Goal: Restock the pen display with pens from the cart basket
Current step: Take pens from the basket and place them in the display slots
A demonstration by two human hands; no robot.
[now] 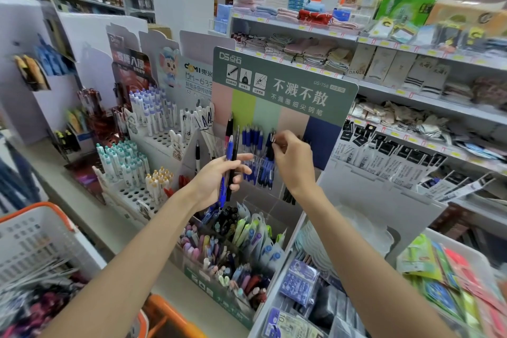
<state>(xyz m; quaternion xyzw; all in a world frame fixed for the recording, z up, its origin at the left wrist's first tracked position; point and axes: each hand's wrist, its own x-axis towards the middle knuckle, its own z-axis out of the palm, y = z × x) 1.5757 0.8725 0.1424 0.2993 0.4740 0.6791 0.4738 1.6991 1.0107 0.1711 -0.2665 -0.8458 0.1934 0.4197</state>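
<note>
Holding a pen bunch (230,149) upright in the L hand (215,180). Its fingers (241,170) are curled round the barrels, thumb across the front. One blue and one black pen are clear, plus a pinkish cap behind; can't tell the rest. The bunch is just in front of the pen display (285,82), left of its blue row.

R hand (295,163): thumb and index pinch the top end of a dark blue pen (271,145) in the rack, other fingers loosely bent. That pen stands among the blue pens (253,138) racked under the green header card, roughly mid-display. Can't tell if it's fully seated.

The display stands on the tabletop (90,217) at its right end, touching the shelf unit (428,107) w/ folded textiles and packs. In front of it, at the tabletop's near edge, is a clear box (219,280) of mixed pens. White tiered pen stands (142,129) sit along the back edge to the left.

The cart basket (52,223), white w/ orange rim, is bottom left, off the tabletop's near edge, well apart from both hands. Its contents are blurred: dark, thin items.
</note>
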